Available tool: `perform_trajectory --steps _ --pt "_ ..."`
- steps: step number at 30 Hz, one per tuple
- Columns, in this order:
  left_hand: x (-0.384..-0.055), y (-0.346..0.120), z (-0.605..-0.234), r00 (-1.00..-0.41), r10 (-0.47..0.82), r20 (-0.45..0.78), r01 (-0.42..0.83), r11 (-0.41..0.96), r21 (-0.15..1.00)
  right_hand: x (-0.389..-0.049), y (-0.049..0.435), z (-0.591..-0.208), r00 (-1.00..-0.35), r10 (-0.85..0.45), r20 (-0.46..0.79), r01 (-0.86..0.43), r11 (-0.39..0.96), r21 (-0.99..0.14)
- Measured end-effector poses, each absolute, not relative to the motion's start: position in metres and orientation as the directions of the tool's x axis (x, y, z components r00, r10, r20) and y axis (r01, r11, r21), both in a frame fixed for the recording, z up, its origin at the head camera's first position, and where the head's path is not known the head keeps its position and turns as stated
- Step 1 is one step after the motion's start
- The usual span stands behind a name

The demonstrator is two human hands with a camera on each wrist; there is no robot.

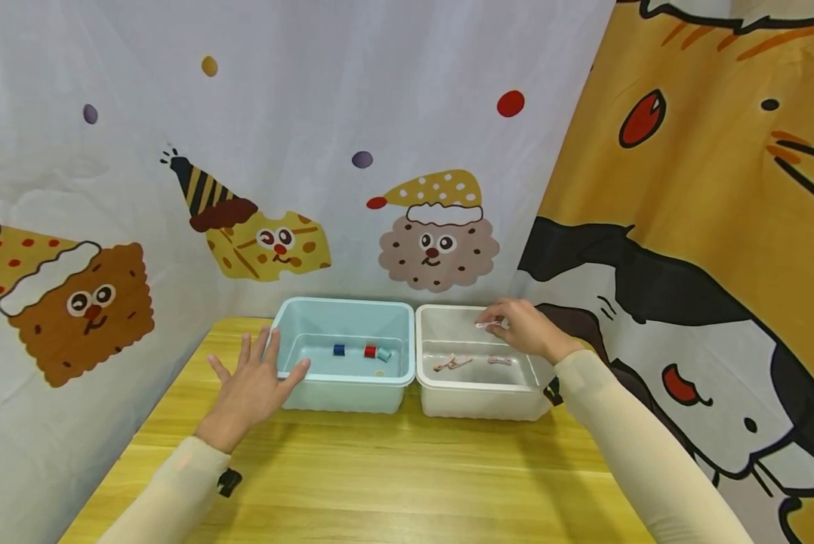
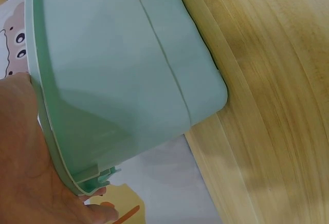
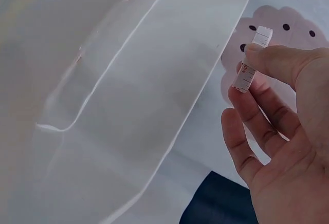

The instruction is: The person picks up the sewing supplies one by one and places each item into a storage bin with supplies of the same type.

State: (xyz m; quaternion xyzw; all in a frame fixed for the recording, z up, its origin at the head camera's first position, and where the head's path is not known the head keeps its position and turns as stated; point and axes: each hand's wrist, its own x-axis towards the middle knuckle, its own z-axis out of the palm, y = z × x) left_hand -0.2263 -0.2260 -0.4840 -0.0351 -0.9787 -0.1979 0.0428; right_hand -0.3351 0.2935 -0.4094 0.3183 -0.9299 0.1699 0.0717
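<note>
My right hand (image 1: 525,329) is raised over the back right of the off-white bin (image 1: 488,387). Thumb and fingertips pinch a short white strip of measuring tape (image 3: 252,62) with black ticks and red print. Several thin pinkish-white strips (image 1: 453,363) lie on that bin's floor. At the left end of the light blue bin (image 1: 346,379), my left hand (image 1: 251,389) has its fingers spread, by the rim; whether it touches is hard to tell. Inside the blue bin are a small dark blue cylinder (image 1: 339,350), a red one (image 1: 370,351) and a light blue one (image 1: 383,354).
Both bins stand side by side at the back of a wooden table (image 1: 380,476). Behind them hangs a white cloth (image 1: 298,91) with cartoon prints. An orange cartoon cloth (image 1: 706,151) covers the right side.
</note>
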Motion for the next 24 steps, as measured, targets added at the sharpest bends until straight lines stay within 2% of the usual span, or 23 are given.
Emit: perform_trajectory --steps 14,24 --pt "-0.225 -0.224 -0.483 -0.994 0.052 0.093 0.085 0.915 0.394 -0.352 0.301 -0.413 -0.788 -0.567 0.239 -0.615 0.74 -0.272" --pt "-0.225 -0.224 -0.483 -0.994 0.05 0.094 0.083 0.919 0.385 -0.355 0.305 -0.412 -0.824 -0.53 0.199 -0.566 0.779 -0.27"
